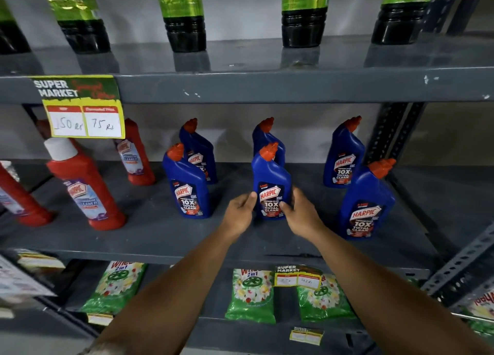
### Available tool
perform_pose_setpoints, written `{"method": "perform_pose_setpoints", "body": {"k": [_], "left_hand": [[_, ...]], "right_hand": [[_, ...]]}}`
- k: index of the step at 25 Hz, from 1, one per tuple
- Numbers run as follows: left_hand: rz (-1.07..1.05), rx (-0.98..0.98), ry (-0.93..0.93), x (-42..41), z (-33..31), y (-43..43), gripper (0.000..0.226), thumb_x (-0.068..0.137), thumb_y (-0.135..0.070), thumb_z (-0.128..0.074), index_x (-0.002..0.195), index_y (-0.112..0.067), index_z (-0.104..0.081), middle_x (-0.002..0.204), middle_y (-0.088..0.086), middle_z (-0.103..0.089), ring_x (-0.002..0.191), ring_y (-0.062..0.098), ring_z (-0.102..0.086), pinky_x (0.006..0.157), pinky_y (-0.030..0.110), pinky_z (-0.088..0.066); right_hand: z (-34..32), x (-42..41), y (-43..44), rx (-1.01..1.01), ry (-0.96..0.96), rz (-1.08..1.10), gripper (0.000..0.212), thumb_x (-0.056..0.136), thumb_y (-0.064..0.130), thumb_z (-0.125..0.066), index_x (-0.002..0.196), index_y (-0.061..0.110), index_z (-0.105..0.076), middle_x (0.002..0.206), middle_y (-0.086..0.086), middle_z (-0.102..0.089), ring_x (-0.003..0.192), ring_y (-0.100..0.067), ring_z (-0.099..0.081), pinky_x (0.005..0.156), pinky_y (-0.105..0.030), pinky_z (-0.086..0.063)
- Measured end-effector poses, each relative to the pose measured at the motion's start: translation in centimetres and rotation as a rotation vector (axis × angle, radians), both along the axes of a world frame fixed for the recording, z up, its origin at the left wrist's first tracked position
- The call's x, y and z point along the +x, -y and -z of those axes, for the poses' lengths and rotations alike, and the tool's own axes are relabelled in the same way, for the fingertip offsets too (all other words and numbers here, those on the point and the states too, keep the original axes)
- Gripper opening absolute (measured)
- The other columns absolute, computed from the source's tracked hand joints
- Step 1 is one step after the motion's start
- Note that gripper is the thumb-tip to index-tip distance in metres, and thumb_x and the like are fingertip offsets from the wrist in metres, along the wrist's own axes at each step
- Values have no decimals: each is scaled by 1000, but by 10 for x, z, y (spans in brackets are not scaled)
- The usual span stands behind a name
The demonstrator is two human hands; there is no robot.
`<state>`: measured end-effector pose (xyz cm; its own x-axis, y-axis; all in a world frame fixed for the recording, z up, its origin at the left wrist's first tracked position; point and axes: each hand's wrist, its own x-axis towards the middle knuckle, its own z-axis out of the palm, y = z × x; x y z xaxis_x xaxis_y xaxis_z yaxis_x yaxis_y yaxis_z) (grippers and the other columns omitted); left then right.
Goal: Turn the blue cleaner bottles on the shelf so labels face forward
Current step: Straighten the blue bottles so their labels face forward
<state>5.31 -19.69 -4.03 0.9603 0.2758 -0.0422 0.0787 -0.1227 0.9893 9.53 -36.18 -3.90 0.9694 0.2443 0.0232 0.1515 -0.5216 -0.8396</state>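
Several blue cleaner bottles with orange caps stand on the grey middle shelf (149,237). The front middle bottle (271,173) stands upright with its label facing me. My left hand (239,211) touches its lower left side and my right hand (299,213) wraps its lower right side. The front left bottle (187,183) and the front right bottle (367,202) show their labels forward. Behind them stand the back left bottle (199,151), the back middle bottle (267,138), partly hidden, and the back right bottle (343,157).
Red cleaner bottles (85,186) stand at the left of the same shelf under a yellow price tag (85,119). Green-labelled dark bottles (184,15) line the upper shelf. Green detergent packets (251,296) lie on the lower shelf. A perforated metal upright (390,132) borders the right side.
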Motion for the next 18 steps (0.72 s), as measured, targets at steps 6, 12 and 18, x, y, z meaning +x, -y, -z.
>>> {"method": "perform_pose_setpoints", "body": {"k": [6,12,18], "left_hand": [[14,92,51,-26,14,0,33,96,-37,-47,83,-15,-68,92,20,-72,91,34,-68,85,53,-55],[67,146,101,-41,9,2,26,97,-35,-46,80,-29,-65,84,4,-71,84,21,-67,76,37,-55],[-308,87,319,-65,14,-29,10,96,-31,-45,91,-33,-53,85,-7,-59,76,-5,-55,70,9,-40]], "right_hand": [[15,-28,10,8,86,-7,43,93,29,-57,133,22,-42,128,-3,-60,118,-19,-57,97,-42,-48],[13,-45,12,14,107,-1,51,94,26,-55,141,21,-35,137,-5,-53,125,-19,-52,100,-37,-46],[14,-87,-23,-24,726,10,30,88,24,-58,116,14,-61,108,-6,-62,99,-13,-56,83,-30,-49]]}}
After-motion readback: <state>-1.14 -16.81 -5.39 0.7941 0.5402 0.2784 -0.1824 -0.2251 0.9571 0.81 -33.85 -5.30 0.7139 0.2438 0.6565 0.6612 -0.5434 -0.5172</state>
